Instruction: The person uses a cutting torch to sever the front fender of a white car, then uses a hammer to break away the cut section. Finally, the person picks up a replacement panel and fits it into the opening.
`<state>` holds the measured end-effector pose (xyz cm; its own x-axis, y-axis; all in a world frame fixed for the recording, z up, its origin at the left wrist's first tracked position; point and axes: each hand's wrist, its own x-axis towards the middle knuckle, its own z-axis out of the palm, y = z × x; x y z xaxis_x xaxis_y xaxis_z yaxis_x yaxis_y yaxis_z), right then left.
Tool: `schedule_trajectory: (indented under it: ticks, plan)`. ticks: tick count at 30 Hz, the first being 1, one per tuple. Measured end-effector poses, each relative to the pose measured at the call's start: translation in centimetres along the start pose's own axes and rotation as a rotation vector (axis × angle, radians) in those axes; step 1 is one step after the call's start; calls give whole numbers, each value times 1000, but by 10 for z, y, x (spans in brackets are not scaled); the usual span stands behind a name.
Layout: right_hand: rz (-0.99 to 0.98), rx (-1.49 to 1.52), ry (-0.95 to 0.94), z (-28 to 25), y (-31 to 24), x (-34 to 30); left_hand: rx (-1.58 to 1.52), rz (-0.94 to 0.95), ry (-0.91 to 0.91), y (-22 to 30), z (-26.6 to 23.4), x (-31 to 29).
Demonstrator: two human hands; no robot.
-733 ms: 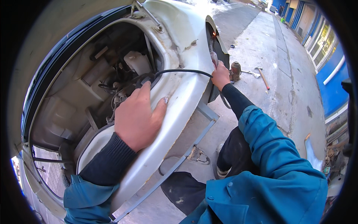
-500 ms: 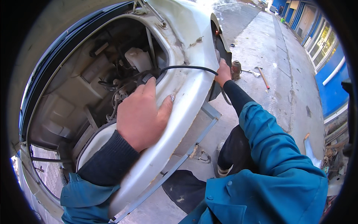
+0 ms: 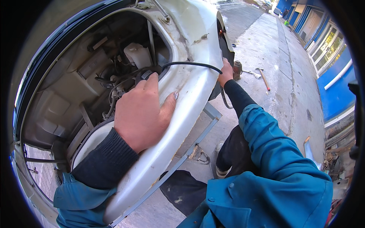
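Note:
My left hand (image 3: pixel 141 114) lies on the off-white vehicle body (image 3: pixel 192 91), along the rim of an open engine compartment. Its thumb is spread from the fingers, which reach over the inner edge near a black cap-like part (image 3: pixel 146 74). At the body's right side, my right hand (image 3: pixel 226 72) reaches to the dark opening in the corner. The panel hides most of its fingers, so its grip does not show. A black ribbed hose (image 3: pixel 192 63) crosses the rim and ends against my right wrist; another hose length (image 3: pixel 225 99) hangs below.
A rusty bottle jack (image 3: pixel 237 70) stands on the concrete beyond my right hand. Near it lies a hammer (image 3: pixel 265 81) with an orange-tipped handle. A white plastic tank (image 3: pixel 137 56) sits inside the compartment. A grey metal bar (image 3: pixel 188 152) runs below the body edge, and scrap (image 3: pixel 340 163) lies at far right.
The view has shifted slightly, so the scene sits a little further left. Both hands keep their places on the body.

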<state>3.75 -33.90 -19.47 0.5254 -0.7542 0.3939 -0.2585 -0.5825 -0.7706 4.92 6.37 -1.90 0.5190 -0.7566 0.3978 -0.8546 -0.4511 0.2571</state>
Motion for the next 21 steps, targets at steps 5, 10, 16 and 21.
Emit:
schedule_trajectory:
  ticks: [5, 10, 16, 21]
  plan:
    - [-17, -172, 63, 6, 2, -4, 2, -5, -8, 1, -2, 0]
    - [-97, -89, 73, -1, 5, 5, -10, -10, 2, 1, -3, -1]
    - [-134, 40, 61, -6, -2, 11, -10, 1, -2, -2, -1, 0]
    - [129, 311, -59, -7, -10, 4, -6, -19, -29, 1, -3, 1]
